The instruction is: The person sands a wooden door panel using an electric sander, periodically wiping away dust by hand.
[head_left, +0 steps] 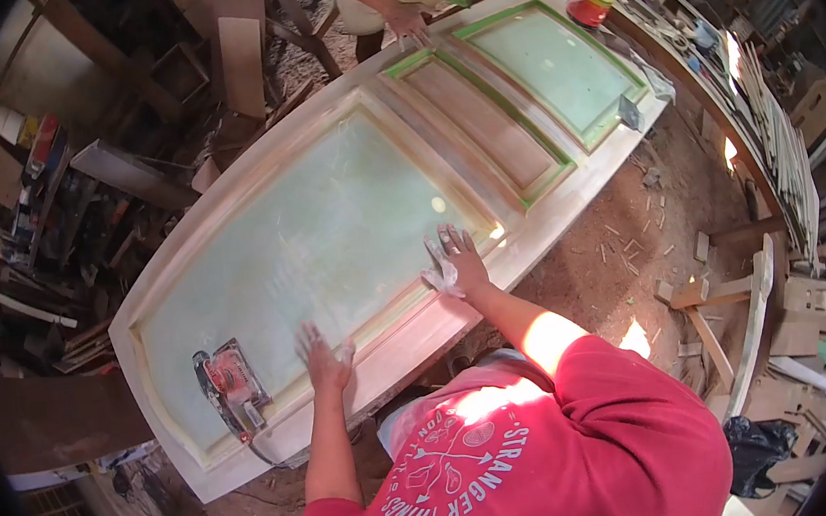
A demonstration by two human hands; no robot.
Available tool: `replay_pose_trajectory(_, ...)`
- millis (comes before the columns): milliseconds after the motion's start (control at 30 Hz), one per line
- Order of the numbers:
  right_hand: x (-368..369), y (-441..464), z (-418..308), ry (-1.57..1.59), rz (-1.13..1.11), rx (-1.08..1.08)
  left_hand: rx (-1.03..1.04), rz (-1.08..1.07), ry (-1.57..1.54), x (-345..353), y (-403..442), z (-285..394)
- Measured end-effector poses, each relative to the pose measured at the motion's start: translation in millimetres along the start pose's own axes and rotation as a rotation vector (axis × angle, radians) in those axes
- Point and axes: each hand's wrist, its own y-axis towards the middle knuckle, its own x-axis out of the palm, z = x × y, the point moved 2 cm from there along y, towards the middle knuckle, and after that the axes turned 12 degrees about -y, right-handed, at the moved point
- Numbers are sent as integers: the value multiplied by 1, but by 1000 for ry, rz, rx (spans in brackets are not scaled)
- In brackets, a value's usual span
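A large pale wooden door (203, 248) with greenish recessed panels lies flat in front of me. My left hand (326, 362), slightly blurred, is open with fingers spread at the near edge of the largest panel (301, 229). Farther right along that edge, my right hand (458, 262) lies open over the frame, fingers stretched. Whitish material covers its thumb side; whether it is dust or a cloth I cannot tell. A red power sander (234, 377) rests on the door's left end, left of my left hand, its cord trailing over the near edge.
Across the door, another person's hand (405, 22) touches the far edge. A red and yellow can (589, 5) and a small grey block (630, 113) sit at the right end. Wood scraps litter the dirt floor (617, 208); a wooden stand (722, 318) is at right.
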Motion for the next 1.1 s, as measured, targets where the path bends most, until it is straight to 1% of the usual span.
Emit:
replay_pose_trajectory(67,-5,2,-11,6,24,46,80,-112,32,2,24,28)
replay_pose_trajectory(133,-20,1,-22,27,53,99,109,-134,35,-4,48,65)
replay_pose_trajectory(167,-20,2,-24,39,65,124,147,-87,32,-1,59,70)
replay_pose_trajectory(200,-17,1,-21,68,179,103,187,-40,28,1,73,73)
replay_pose_trajectory(300,-4,2,-18,18,214,72,207,32,75,5,118,71)
replay_pose_trajectory(367,-9,3,-21,3,208,60,214,73,108,1,151,68)
replay_pose_trajectory(467,-10,4,-21,-3,228,45,162,60,115,-11,202,60)
replay_pose_trajectory(633,-13,5,-23,-35,205,37,144,165,114,-32,282,45)
replay_pose_trajectory(733,-9,5,-22,-53,194,35,118,195,133,-35,305,41)
replay_pose_trajectory(867,-8,5,-21,-58,188,36,92,193,138,-24,283,42)
replay_pose_trajectory(967,-7,5,-21,-72,180,46,95,105,123,-9,225,49)
replay_pose_trajectory(1100,-8,4,-21,-56,198,45,162,132,49,6,141,60)
